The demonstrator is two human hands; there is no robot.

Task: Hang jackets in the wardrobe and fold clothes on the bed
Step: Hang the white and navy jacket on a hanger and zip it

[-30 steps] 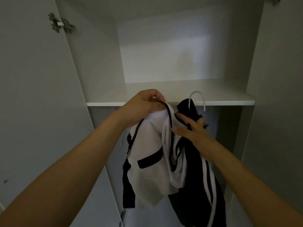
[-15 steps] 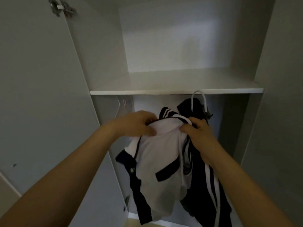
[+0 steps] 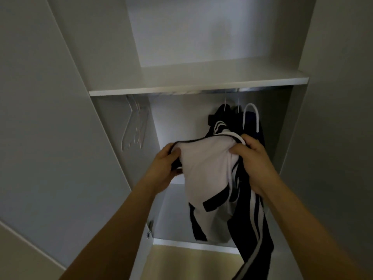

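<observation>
Head view: both hands, left (image 3: 165, 168) and right (image 3: 252, 158), gripped the jacket (image 3: 207, 174), apparently spreading it over its hanger (image 3: 251, 116).

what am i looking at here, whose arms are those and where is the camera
No machine here: a person wears a wide-angle camera on the head, looking forward and down, so the two arms reaching in from the bottom are their own.

They stand at an open wardrobe. The left hand and right hand each grip the top edge of a white and dark jacket, holding it up in front of the hanging space.

Above is a bare white shelf, with a rail just under it. A few clear hangers hang at the left, and dark clothes hang at the right. A white hanger hook pokes up behind the jacket.
</observation>
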